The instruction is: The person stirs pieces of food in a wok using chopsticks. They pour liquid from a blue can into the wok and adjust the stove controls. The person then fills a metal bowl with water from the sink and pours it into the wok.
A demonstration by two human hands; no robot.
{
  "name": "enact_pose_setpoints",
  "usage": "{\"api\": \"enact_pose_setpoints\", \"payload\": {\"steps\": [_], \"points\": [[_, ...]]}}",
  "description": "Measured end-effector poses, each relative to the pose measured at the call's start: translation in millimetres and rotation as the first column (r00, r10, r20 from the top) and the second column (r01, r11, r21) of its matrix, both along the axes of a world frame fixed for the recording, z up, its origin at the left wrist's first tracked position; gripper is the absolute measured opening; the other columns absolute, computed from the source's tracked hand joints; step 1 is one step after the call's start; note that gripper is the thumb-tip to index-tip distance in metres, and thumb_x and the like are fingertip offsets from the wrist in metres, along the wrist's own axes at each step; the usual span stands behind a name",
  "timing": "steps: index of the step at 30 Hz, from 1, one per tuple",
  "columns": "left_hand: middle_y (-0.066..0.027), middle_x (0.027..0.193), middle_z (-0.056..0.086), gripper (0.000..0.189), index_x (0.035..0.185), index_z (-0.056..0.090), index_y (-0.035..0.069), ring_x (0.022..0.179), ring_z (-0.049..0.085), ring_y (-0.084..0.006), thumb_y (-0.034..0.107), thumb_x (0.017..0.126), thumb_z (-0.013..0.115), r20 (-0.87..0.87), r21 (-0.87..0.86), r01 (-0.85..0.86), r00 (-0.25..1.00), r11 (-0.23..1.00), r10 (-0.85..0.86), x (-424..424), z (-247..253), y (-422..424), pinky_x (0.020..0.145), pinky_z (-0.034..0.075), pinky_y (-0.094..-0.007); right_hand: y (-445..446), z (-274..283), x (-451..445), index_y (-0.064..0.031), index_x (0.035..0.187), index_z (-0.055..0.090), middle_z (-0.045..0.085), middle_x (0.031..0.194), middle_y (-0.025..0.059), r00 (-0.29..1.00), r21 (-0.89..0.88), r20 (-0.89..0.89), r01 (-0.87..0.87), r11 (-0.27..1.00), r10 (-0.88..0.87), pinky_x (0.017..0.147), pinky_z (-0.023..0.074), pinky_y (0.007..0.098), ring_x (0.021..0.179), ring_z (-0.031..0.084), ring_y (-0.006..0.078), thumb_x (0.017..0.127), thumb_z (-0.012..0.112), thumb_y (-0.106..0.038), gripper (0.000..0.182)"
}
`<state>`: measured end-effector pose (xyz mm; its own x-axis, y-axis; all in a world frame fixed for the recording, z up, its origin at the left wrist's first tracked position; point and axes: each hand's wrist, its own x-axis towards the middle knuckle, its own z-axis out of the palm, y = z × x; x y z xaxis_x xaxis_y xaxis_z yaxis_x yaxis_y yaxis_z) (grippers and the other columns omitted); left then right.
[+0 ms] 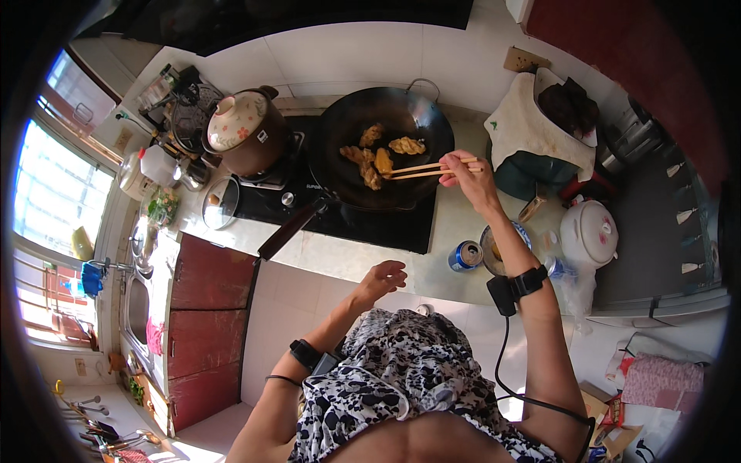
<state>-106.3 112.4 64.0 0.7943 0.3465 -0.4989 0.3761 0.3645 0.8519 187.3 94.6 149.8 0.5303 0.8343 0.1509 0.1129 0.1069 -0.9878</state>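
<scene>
My right hand [466,179] grips a pair of wooden chopsticks [425,169] over the right side of a dark wok [347,194]. The chopstick tips reach a yellowish piece of food [382,161] in the wok's middle. Around it lie several browned pieces, among them one fried piece [407,146] to the right and another [371,135] toward the back. My left hand [383,282] hangs in front of the counter edge, fingers loosely curled and holding nothing. The wok's long handle [292,230] points toward the front left.
A brown clay pot [255,142] with a flowered lid stands left of the wok on the black gas stove [359,228]. Near my right forearm are a blue can [465,256] and a bowl [492,246]. A glass lid [221,202] lies left; a white lidded pot [589,233] stands right.
</scene>
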Motion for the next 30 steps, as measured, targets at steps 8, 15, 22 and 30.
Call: {"api": "enact_pose_setpoints", "payload": {"steps": [8,15,22,30], "points": [[-0.0121,0.114,0.059,0.047,0.129,0.047,0.001,0.102,0.059,-0.0199,0.028,0.092,0.06,0.008,0.031,0.05,0.999,0.998,-0.05,8,-1,9,0.087,0.047,-0.0336,-13,2,-5,0.0017,0.099,0.064,0.066,0.086,0.0075,1.0,0.029,-0.002,0.028,0.999,-0.028,0.06,0.0528,0.0207,0.067,0.065,0.0114,0.095,0.054,-0.03,0.033],[-0.0122,0.118,0.053,0.056,0.134,0.04,0.003,0.104,0.056,-0.0201,0.02,0.087,0.065,0.097,0.154,0.135,0.984,0.979,-0.151,51,-4,7,0.087,0.048,-0.0334,-113,33,-8,0.0036,0.096,0.062,0.064,0.092,0.0065,0.954,0.158,0.127,0.25,0.955,-0.27,0.071,0.0538,0.023,0.076,0.065,0.0127,0.096,0.053,-0.016,0.021],[-0.0172,0.134,0.041,0.085,0.143,0.023,0.005,0.12,0.046,-0.03,0.013,0.076,0.075,0.08,0.377,0.254,0.949,0.891,-0.304,94,-29,-15,0.094,0.045,-0.0368,-232,-38,-30,-0.0015,0.098,0.062,0.061,0.098,0.0117,0.568,0.112,0.762,0.358,0.927,-0.311,0.069,0.0536,0.0306,0.082,0.065,0.0245,0.081,0.065,0.002,0.017],[-0.0168,0.145,0.032,0.093,0.145,0.017,0.007,0.132,0.035,-0.0318,0.007,0.072,0.074,0.175,0.589,0.219,0.905,0.778,-0.387,123,-42,-30,0.107,0.032,-0.0408,-255,-124,-33,-0.0056,0.103,0.057,0.053,0.111,0.0078,0.525,-0.178,0.849,0.377,0.909,-0.052,0.068,0.055,0.0351,0.082,0.064,0.0274,0.079,0.066,-0.001,0.026]]}}
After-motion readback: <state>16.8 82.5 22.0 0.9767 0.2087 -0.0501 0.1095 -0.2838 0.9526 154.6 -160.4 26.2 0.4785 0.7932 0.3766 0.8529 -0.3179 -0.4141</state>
